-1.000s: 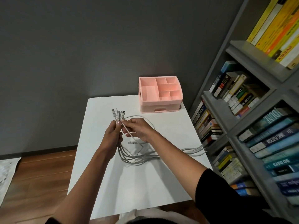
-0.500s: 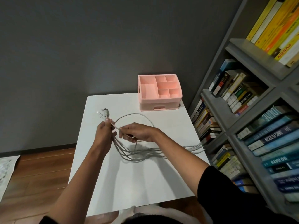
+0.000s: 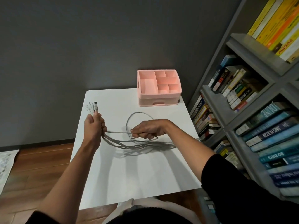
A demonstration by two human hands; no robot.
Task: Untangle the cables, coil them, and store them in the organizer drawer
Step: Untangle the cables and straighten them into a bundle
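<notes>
Several grey cables [image 3: 129, 145] lie in a loose bundle across the white table [image 3: 129, 175]. My left hand [image 3: 94, 125] grips the bundle just below the white plug ends [image 3: 92, 107], which stick up above my fist near the table's left edge. My right hand [image 3: 148, 129] is curled round one cable strand that runs taut from my left hand. A loop of cable [image 3: 139, 115] arches behind my right hand. The pink organizer [image 3: 159, 97] stands at the table's back right, its drawer closed.
A grey bookshelf [image 3: 242, 110] full of books stands close along the table's right edge. The cables trail off toward that edge. A dark wall is behind the table, with wooden floor to the left.
My hands have moved apart. The left hand carried the plug ends left toward the table edge, and the right hand slid right along one strand, pulling it taut.
</notes>
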